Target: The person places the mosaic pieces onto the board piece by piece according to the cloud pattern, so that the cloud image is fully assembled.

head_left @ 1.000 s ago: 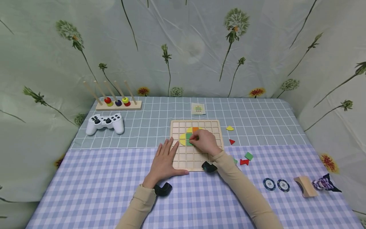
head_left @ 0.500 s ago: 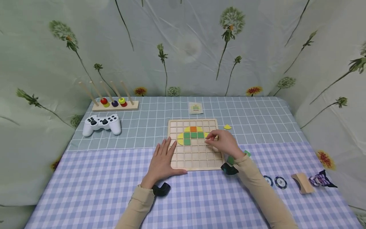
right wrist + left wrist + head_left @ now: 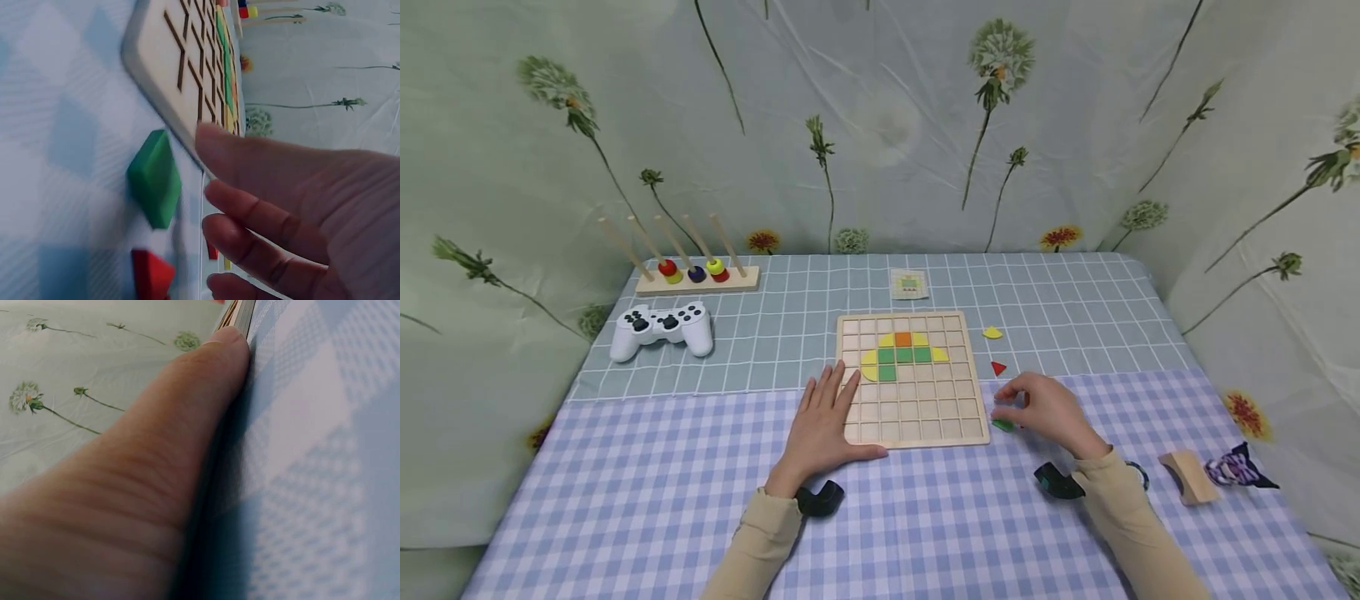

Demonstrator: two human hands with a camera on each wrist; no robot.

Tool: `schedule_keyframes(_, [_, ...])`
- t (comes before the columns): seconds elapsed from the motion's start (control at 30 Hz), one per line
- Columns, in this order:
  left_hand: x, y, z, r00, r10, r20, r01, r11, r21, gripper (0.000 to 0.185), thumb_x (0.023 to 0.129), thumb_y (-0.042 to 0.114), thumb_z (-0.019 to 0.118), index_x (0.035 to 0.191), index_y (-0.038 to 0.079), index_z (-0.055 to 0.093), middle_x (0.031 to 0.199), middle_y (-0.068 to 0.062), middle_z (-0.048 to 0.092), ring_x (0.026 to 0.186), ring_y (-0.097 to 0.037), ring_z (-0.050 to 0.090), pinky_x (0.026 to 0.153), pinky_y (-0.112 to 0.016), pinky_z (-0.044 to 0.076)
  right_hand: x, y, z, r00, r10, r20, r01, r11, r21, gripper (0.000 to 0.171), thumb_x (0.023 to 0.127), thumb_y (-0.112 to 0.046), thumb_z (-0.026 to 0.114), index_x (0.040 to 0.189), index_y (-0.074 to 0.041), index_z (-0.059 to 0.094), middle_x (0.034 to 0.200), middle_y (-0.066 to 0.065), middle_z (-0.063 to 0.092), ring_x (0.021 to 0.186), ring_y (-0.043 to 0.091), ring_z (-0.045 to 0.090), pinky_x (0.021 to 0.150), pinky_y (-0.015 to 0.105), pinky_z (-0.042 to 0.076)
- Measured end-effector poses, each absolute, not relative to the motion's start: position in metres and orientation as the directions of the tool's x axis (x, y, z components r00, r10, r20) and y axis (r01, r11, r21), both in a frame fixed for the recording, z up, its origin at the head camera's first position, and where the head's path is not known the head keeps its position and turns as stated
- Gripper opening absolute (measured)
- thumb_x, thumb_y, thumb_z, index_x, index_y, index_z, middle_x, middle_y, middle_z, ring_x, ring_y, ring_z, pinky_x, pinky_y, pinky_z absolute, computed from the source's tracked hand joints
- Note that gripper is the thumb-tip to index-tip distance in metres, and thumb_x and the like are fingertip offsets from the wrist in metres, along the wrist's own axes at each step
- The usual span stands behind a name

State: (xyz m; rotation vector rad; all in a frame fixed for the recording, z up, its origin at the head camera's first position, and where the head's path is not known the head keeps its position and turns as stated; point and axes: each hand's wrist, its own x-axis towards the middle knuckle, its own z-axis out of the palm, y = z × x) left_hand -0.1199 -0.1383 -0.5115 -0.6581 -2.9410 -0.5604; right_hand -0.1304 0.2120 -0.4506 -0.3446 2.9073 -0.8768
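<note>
A square wooden grid board lies mid-table. Yellow rounded pieces, an orange square and several green squares form a pattern in its upper cells. My left hand rests along the board's left edge, fingers spread, thumb stretched along its near edge. Just right of the board, my right hand hovers with fingers loosely bent and nothing between them. Below its fingertips in the right wrist view are a green block and a red block; in the head view the hand partly covers them.
A red triangle and a yellow quarter-round lie right of the board. Behind it is a pattern card. A game controller and peg rack stand left; a wooden arch block and purple packet lie right.
My right hand has left the board and moved right and nearer, to the loose pieces. A yellow piece now lies at the green row's right end. The left hand has stayed put.
</note>
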Motion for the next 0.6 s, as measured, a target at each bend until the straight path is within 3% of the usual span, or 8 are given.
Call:
schedule_keyframes(0.13, [-0.120,-0.139,-0.511,-0.905,0.398,0.150,0.425,0.843,0.329,0.120,0.065,0.084,0.056,0.153,0.012,0.019,0.157,-0.012,0.008,0.143,-0.029,0.003,0.114,-0.042,-0.001,-0.124,0.218,-0.455,-0.968,-0.251,-0.027,-0.202,0.834,-0.514,0.026,0.068,-0.027,0.086,0.087,-0.013,0.075,0.080,-0.005,0.061,0.064,0.011,0.046,0.054,0.029,0.039])
schedule_keyframes(0.37, [-0.119,-0.139,-0.512,-0.893,0.405,0.196,0.449,0.831,0.330,0.119,0.064,0.082,0.059,0.151,0.009,0.024,0.156,-0.016,0.013,0.142,-0.033,0.009,0.114,-0.047,0.004,-0.115,0.214,-0.459,-0.969,-0.249,-0.003,-0.215,0.843,-0.494,0.022,0.069,-0.021,0.085,0.086,-0.011,0.075,0.075,-0.004,0.056,0.067,0.014,0.045,0.054,0.029,0.038])
schedule_keyframes(0.6, [-0.118,-0.138,-0.511,-0.898,0.401,0.182,0.440,0.836,0.327,0.119,0.064,0.081,0.060,0.152,0.010,0.022,0.156,-0.015,0.012,0.142,-0.031,0.007,0.114,-0.045,0.003,-0.117,0.209,-0.462,-0.969,-0.246,-0.018,-0.193,0.801,-0.567,0.022,0.073,-0.012,0.081,0.083,-0.014,0.063,0.075,-0.005,0.056,0.062,0.013,0.045,0.053,0.028,0.037])
